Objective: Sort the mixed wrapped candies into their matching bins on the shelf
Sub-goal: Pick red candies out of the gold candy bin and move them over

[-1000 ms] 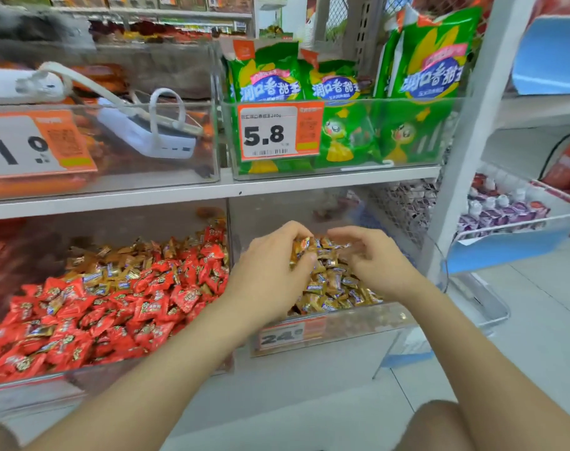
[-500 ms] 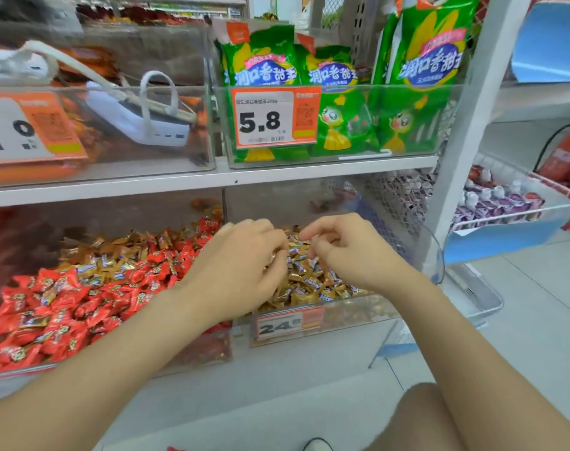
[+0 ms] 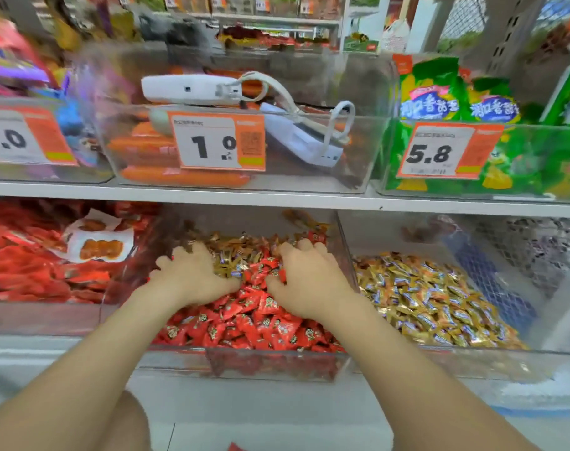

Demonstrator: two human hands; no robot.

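Observation:
The clear middle bin point(image 3: 277, 364) on the lower shelf holds red wrapped candies point(image 3: 251, 323) in front, with gold wrapped candies point(image 3: 244, 247) mixed in at the back. Both of my hands lie on this pile. My left hand point(image 3: 192, 276) rests with fingers spread on the gold candies at the pile's left. My right hand point(image 3: 305, 278) rests beside it with its fingertips sunk among red and gold candies. Neither hand visibly holds a candy. To the right, a second clear bin point(image 3: 472, 364) holds only gold candies point(image 3: 440, 304).
A bin of red snack packs point(image 3: 49, 255) sits to the left. The white shelf board point(image 3: 212, 193) hangs close above the hands. On it stand bins with orange sausages point(image 3: 153, 148), white power banks point(image 3: 192, 87) and green bags point(image 3: 430, 102).
Both hands have left the gold-candy bin on the right and moved left onto the mixed pile in the middle bin. The camera has swung left with them.

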